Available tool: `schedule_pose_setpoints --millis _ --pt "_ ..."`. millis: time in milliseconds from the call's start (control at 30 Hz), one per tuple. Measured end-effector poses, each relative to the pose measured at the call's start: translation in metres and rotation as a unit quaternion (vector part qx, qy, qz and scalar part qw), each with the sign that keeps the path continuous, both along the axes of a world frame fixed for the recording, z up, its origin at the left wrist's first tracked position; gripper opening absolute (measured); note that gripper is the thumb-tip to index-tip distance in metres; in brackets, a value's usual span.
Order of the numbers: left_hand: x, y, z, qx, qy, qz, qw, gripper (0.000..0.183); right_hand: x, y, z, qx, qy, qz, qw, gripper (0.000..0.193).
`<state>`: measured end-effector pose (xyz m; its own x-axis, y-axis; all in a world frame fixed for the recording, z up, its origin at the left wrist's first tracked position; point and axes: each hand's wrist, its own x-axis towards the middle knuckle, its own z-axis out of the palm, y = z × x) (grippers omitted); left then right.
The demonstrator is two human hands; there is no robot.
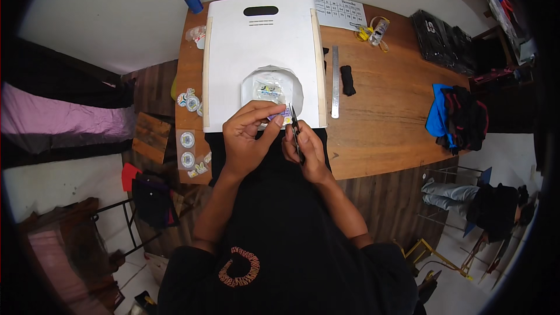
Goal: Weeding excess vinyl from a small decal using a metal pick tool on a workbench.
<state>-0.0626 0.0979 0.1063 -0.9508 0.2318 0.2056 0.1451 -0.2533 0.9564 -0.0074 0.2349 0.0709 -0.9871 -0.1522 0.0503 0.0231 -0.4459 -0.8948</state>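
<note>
My left hand (246, 140) pinches a small purple and yellow printed sticker (284, 115) between thumb and fingers. Closed round a pair of black scissors (296, 134), my right hand (313, 154) holds the slim blades upright against the sticker's right edge. Both hands meet over the near edge of a white board (227, 52) with an oval handle slot. Just beyond them a round white basin-like recess (294, 79) in the board holds clear plastic and small printed scraps (267, 90). My fingers hide part of the sticker and the scissor handles.
Round stickers (187, 140) lie left of the board on the wooden table (379, 134). A metal ruler (335, 81) and black rolled cloth (347, 80) lie right. A blue can (191, 0) stands back left; folded clothes (458, 118) sit far right. Another person (496, 213) is at right.
</note>
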Motion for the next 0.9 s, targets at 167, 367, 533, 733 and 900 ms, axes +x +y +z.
schedule_pose_setpoints --millis 167,367,533,733,900 --pt "0.001 0.001 0.001 0.013 -0.014 0.001 1.000 0.021 0.001 0.000 0.001 0.003 -0.002 -0.001 1.000 0.040" --pt "0.000 0.000 0.001 0.007 -0.004 -0.008 1.000 0.021 0.001 0.000 0.001 0.006 -0.001 0.002 1.000 0.040" --pt "-0.001 -0.001 0.000 0.013 -0.017 -0.012 1.000 0.022 0.005 0.001 -0.008 -0.031 -0.009 0.009 0.999 0.032" --pt "-0.001 -0.002 0.002 0.010 -0.008 -0.015 1.000 0.022 0.008 -0.001 -0.008 -0.046 -0.014 0.010 0.999 0.033" --pt "0.001 0.000 0.002 0.023 -0.026 -0.011 0.999 0.022 0.006 -0.001 -0.004 -0.041 -0.007 0.005 0.999 0.034"
